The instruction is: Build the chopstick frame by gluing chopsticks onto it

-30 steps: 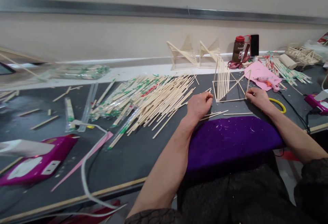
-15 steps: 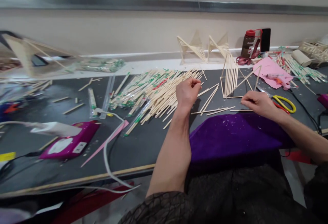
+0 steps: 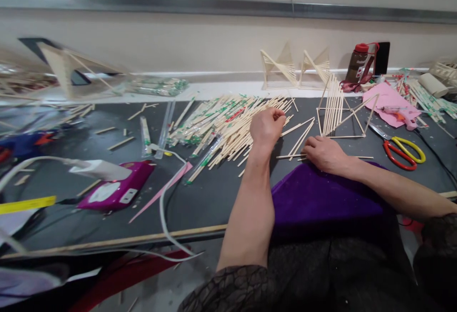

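Observation:
My left hand is closed over the right part of a heap of wooden sticks, fingertips pinched; what they hold, if anything, is too small to make out. Beside the purple cloth, my right hand is low over the table with its fingers curled at the loose sticks; whether it grips one is hidden. A stick frame with a fan of slats stands just behind my right hand.
Red and yellow scissors lie right, near a pink glue gun on pink paper. Two stick models and a bottle stand at the wall. Left are a magenta power block, a white cable and a blue tool.
My right hand has moved left, from the frame's front right corner to the loose sticks, and the scissors are uncovered. My left hand stays pinched over the heap. The view has shifted slightly left.

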The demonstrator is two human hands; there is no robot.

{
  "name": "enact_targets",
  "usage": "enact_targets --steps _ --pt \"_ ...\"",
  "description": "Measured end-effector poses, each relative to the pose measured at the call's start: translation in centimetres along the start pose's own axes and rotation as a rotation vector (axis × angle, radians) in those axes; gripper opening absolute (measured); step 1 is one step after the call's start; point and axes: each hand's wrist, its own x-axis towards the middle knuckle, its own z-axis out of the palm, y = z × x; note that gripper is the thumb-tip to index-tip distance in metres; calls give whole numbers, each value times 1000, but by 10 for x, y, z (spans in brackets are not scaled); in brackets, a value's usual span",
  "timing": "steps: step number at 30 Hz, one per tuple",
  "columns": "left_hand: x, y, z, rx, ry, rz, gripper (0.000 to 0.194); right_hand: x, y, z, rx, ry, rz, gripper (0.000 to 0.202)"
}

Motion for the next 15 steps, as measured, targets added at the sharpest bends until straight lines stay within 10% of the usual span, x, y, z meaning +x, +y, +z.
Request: enact_targets --steps 8,15 --pt "-26 31 36 442 -304 263 41 -4 -1 7 -13 -8 4 25" --pt "-19 24 41 511 -290 234 35 -5 -1 4 55 -28 30 25"
